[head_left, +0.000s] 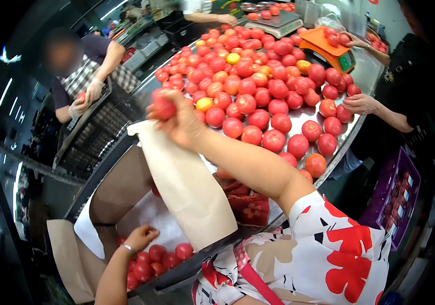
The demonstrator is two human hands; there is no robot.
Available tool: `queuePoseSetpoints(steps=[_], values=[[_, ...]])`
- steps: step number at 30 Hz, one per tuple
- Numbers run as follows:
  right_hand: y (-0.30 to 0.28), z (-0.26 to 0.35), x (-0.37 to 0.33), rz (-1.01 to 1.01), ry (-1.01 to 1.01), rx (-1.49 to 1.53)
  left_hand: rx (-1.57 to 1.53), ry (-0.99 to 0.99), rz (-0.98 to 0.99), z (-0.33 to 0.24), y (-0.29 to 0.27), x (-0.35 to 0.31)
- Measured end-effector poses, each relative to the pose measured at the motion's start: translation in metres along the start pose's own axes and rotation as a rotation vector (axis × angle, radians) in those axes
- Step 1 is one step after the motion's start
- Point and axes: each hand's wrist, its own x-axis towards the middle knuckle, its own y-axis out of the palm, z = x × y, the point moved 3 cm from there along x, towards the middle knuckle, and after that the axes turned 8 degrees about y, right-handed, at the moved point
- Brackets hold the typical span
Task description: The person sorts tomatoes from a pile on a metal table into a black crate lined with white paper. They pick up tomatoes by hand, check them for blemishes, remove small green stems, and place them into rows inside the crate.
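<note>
In my right hand [184, 124] is a red tomato [164, 108], raised above the near left edge of the table and gripped by the fingertips. Below it, a crate lined with brown and white paper holds a cluster of red tomatoes [156, 260]. My left hand [138, 238], with a bracelet at the wrist, hovers inside that crate just above the tomatoes. Its fingers are loosely bent and nothing shows in them. A folded flap of brown liner paper [182, 183] stands up between my arms. Many tomatoes, mostly red with a few yellow, cover the metal table [298, 122].
At the left a person in a checked apron [121, 76] handles a tomato beside a black crate [88, 129]. Another person's hands reach in from the right, near an orange scale [324, 43]. A second scale [273, 25] stands at the back. A purple crate [397, 198] sits lower right.
</note>
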Motion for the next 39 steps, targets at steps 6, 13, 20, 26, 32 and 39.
queuePoseSetpoints(steps=[6,13,20,26,32,39], values=[[-0.176,0.098,-0.020,-0.719,-0.431,0.194,0.165,-0.175,0.215,0.032,0.010,-0.002],[-0.178,0.122,-0.037,-0.724,-0.315,0.404,0.227,-0.127,0.392,0.060,0.029,0.007],[-0.034,0.086,-0.023,-0.287,-0.111,-0.136,0.432,-0.283,0.444,0.059,0.029,0.001],[0.043,0.066,-0.017,-0.019,-0.059,-0.469,0.563,-0.117,0.448,0.049,0.034,0.006],[0.123,0.015,0.006,0.209,0.026,-0.697,0.532,0.067,0.154,0.002,0.004,0.016],[0.143,-0.077,0.024,0.224,0.207,-0.567,0.027,0.241,-0.532,-0.085,-0.084,-0.025]])
